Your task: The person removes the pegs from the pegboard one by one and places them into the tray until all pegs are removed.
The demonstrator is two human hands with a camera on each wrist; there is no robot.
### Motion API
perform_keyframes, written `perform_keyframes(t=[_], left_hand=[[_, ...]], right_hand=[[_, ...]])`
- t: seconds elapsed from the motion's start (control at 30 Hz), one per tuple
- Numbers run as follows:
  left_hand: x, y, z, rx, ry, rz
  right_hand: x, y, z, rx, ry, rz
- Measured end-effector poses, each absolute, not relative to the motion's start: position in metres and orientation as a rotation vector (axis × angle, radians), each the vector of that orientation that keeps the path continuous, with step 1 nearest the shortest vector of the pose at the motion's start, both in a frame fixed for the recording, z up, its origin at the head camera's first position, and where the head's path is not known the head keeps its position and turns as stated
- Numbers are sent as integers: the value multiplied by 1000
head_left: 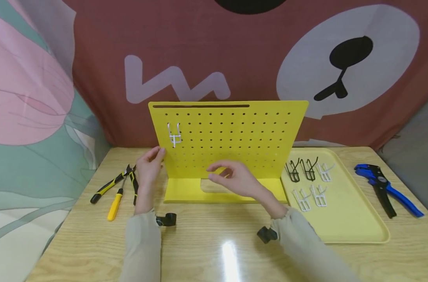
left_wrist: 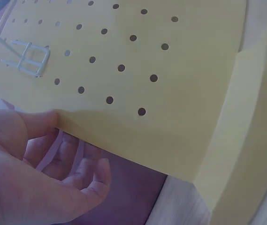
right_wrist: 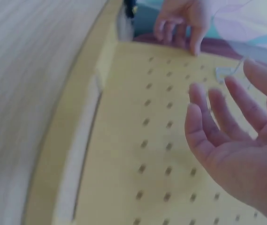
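Observation:
A yellow pegboard (head_left: 186,172) stands upright on its flat base, with a white wire hook (head_left: 174,138) hung near its upper left corner. My left hand (head_left: 148,167) holds the board's left edge, thumb on the front face and the other fingers behind; in the left wrist view the thumb (left_wrist: 41,123) lies against that edge. In front of the board's lower middle hovers my right hand (head_left: 238,179), fingers loosely bent and holding nothing. The right wrist view shows this hand (right_wrist: 246,150) apart from the perforated face.
To the right, a pale yellow tray (head_left: 355,219) carries several black and white wire hooks (head_left: 308,170). Blue-and-black wire strippers (head_left: 383,186) lie beyond it. Left of the board are yellow-and-black pliers (head_left: 110,188) and a yellow-handled screwdriver (head_left: 115,205). A printed curtain (head_left: 200,47) hangs behind.

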State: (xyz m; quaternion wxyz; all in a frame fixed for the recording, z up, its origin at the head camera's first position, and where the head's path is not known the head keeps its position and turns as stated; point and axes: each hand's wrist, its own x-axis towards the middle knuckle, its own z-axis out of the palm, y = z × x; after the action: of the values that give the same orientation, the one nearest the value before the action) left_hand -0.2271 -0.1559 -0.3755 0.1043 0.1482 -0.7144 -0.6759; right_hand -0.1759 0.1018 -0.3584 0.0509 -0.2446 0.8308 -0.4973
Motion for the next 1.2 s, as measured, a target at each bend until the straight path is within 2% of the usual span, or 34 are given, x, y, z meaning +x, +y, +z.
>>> perform_keyframes(t=[0.53, 1.2], left_hand=[[-225, -155, -381, 454, -2086, -1998], [-227, -156, -377, 452, -2100, -1999]], right_hand=[[-198, 21, -328, -855, 2350, -1743], [-212, 4, -321, -721, 2422, -1767]])
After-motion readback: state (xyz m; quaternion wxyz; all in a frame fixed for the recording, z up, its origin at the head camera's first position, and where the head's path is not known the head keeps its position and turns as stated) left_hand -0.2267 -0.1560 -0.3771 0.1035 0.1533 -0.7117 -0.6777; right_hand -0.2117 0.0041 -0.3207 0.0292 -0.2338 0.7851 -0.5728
